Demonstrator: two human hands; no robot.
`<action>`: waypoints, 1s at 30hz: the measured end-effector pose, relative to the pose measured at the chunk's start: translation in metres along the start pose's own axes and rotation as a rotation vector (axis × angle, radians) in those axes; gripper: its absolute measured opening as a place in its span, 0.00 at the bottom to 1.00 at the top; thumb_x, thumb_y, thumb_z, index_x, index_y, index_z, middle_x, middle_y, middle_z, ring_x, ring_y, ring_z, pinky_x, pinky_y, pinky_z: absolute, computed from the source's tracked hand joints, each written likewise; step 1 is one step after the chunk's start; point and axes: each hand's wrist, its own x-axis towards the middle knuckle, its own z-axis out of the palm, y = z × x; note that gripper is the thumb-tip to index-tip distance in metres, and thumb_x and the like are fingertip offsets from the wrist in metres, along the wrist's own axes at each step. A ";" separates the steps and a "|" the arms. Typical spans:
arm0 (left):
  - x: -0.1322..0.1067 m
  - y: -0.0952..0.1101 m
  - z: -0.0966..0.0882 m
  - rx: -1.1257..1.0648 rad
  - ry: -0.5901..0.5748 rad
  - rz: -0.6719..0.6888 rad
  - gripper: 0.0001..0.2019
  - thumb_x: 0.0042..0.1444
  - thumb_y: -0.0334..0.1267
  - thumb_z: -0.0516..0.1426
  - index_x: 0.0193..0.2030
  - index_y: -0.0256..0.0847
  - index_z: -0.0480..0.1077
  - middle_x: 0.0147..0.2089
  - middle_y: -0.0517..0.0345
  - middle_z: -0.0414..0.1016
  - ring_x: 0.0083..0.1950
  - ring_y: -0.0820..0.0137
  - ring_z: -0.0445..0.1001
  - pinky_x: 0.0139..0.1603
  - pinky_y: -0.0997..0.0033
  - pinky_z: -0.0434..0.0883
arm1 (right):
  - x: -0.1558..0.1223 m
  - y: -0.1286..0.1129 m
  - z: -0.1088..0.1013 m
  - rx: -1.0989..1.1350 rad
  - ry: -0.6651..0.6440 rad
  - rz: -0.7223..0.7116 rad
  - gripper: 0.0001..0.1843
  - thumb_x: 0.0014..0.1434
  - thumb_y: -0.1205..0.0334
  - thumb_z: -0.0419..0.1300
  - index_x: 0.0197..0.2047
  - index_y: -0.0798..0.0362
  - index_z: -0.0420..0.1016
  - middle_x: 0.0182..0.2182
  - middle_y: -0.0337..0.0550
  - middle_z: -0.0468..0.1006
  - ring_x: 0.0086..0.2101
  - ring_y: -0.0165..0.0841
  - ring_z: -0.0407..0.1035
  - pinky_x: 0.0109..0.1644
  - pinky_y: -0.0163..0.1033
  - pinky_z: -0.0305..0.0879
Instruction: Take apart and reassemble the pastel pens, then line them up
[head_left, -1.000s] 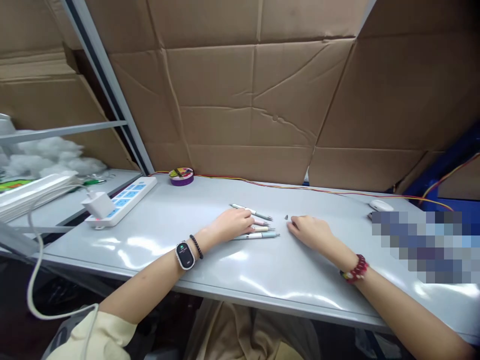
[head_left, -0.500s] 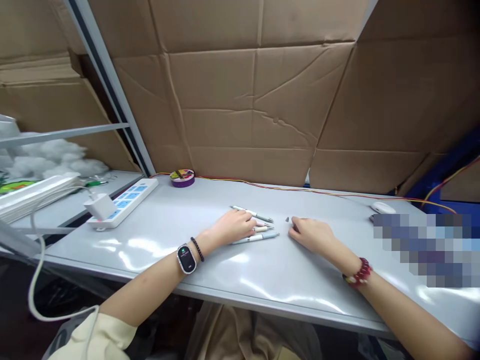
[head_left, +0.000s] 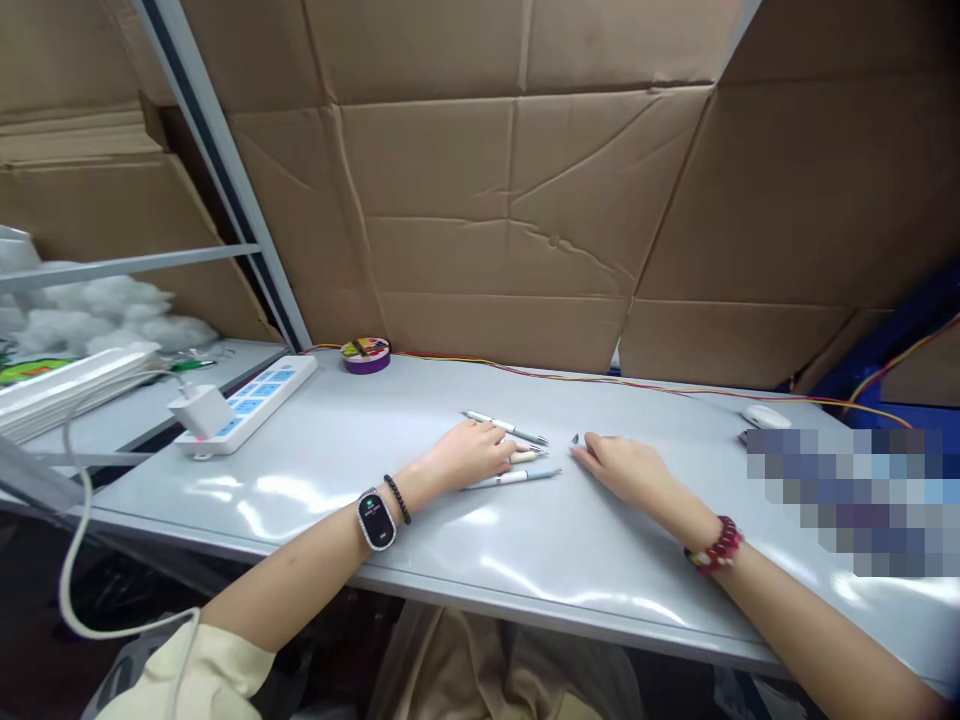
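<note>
Several pens lie loosely fanned under and around my left hand. Its bent fingers are closed at a cream pen in the middle of the group. Behind the fingers is a white-and-green pen; nearer me, a white-and-light-blue pen runs partly under the hand. To the right, my right hand rests on the table, fingers curled and thumb pointing left. A small dark grey tip shows just beside its fingertips. Whether that tip belongs to something within the hand is hidden.
A white power strip with a plugged-in charger lies at the left of the grey table. Behind stands a round purple tin. Red and yellow wires run along the cardboard wall. A white mouse is at right.
My right thumb has stretched out a little to the left. The fingers of my left hand have shifted slightly over the pens, which lie almost as before.
</note>
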 end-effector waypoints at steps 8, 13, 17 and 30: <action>0.001 0.000 0.001 -0.010 -0.009 -0.013 0.08 0.61 0.38 0.49 0.37 0.36 0.65 0.34 0.52 0.73 0.37 0.63 0.72 0.33 0.69 0.64 | 0.001 0.001 0.000 0.050 0.051 -0.011 0.14 0.62 0.58 0.43 0.34 0.53 0.66 0.29 0.45 0.75 0.28 0.35 0.69 0.26 0.35 0.53; 0.001 -0.002 0.001 -0.048 -0.021 -0.055 0.11 0.63 0.40 0.45 0.38 0.37 0.63 0.29 0.54 0.72 0.30 0.65 0.71 0.28 0.71 0.61 | 0.002 -0.001 -0.003 0.620 0.265 -0.167 0.12 0.61 0.55 0.47 0.38 0.51 0.67 0.33 0.41 0.75 0.33 0.32 0.68 0.34 0.35 0.62; 0.000 -0.003 -0.002 -0.097 -0.024 -0.093 0.09 0.63 0.39 0.45 0.40 0.38 0.61 0.32 0.55 0.72 0.31 0.66 0.71 0.26 0.73 0.60 | 0.001 -0.004 -0.006 0.940 0.330 -0.269 0.14 0.58 0.52 0.51 0.39 0.51 0.70 0.36 0.43 0.75 0.37 0.33 0.69 0.41 0.37 0.65; 0.000 -0.001 -0.005 -0.167 -0.067 -0.123 0.06 0.62 0.35 0.45 0.40 0.38 0.61 0.35 0.55 0.71 0.33 0.68 0.71 0.26 0.74 0.61 | -0.002 -0.007 -0.007 0.987 0.390 -0.385 0.12 0.57 0.53 0.55 0.37 0.52 0.72 0.34 0.42 0.76 0.35 0.34 0.70 0.40 0.40 0.69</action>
